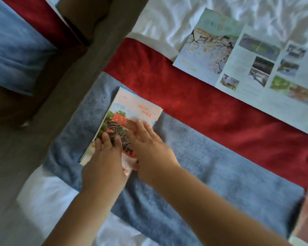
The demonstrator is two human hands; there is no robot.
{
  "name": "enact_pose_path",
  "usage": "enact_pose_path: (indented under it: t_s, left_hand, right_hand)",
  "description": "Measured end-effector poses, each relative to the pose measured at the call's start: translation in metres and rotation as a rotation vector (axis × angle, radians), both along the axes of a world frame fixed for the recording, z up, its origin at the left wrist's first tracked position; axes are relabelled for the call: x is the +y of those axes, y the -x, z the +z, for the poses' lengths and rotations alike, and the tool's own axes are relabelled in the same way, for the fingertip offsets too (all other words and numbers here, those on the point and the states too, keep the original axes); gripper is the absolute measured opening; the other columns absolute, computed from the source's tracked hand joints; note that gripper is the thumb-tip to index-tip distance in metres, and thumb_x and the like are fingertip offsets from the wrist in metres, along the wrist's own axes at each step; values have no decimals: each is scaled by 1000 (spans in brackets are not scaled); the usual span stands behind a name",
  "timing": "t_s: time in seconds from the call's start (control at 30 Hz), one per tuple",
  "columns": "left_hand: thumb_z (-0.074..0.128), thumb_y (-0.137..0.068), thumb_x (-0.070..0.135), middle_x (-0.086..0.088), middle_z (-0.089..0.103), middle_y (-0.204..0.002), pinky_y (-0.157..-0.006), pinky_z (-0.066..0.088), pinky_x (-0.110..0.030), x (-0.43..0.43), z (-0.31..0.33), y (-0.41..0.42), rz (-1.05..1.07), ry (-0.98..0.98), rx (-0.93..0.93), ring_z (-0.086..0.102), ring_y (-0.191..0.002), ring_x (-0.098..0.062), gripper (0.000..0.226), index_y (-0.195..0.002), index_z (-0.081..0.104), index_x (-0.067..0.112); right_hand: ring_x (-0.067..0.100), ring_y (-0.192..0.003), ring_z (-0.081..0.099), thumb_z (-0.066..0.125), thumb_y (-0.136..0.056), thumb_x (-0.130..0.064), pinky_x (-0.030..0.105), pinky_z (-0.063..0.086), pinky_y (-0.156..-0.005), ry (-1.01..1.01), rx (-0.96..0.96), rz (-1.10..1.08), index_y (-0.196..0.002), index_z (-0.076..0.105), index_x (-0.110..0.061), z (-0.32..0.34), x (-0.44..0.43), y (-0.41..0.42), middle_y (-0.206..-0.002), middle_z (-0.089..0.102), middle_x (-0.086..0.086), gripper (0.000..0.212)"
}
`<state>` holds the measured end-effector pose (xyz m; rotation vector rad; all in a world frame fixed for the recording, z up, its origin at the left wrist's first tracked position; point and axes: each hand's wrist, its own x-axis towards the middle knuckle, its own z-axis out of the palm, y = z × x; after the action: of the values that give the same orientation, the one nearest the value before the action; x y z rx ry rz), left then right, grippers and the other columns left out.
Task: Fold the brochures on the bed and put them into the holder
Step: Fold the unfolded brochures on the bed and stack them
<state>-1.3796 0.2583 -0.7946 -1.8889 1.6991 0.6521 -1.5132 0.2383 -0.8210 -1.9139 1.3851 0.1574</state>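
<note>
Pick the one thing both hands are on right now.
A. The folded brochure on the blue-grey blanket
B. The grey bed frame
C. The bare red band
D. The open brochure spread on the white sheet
A: the left hand and the right hand both lie with fingers on the folded brochure on the blue-grey blanket; the open brochure lies untouched further off.

Both bare forearms reach in from the lower edge, slanting up and to the left, close together. The left hand (105, 157) lies palm down, fingers pointing forward (the tips a little bent). The right hand (149, 148), just beside it, is also palm down, its fingers straight and nearly together.
</note>
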Motion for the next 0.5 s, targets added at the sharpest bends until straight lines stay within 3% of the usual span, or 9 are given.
enact_pose_path:
  t_s: [0.1,0.17,0.33,0.5]
  left_hand:
    - [66,-92,27,-2,48,-154,-97,51,-48,-7,22,32,99,290,163,49,-137,-29,63,-152,45,27]
    - [66,-93,22,2,58,-143,-93,50,-45,-9,30,71,117,470,275,56,-127,-27,52,-144,55,26]
    - [55,-101,30,4,48,-155,-110,42,-41,10,24,187,-72,495,455,47,-140,-19,52,-152,45,27]
    - [49,-103,42,-1,36,-162,-117,33,-40,53,4,269,-361,399,460,37,-148,-22,65,-162,22,32]
  right_hand:
    - [20,-160,-6,59,-99,-20,36,3,-130,112,-21,-114,-165,13,-17,8,32,37,-174,-5,3,80]
    - [22,-160,-11,53,-100,-18,32,-15,-125,181,31,-177,-165,13,-15,10,55,66,-174,-7,6,77]
    - [22,-154,-24,47,-98,-15,33,-19,-122,265,174,-364,-166,12,-13,12,112,165,-172,-11,10,76]
    - [22,-153,-29,41,-107,-28,34,-21,-121,254,327,-564,-166,-1,-16,12,163,268,-169,-24,6,73]
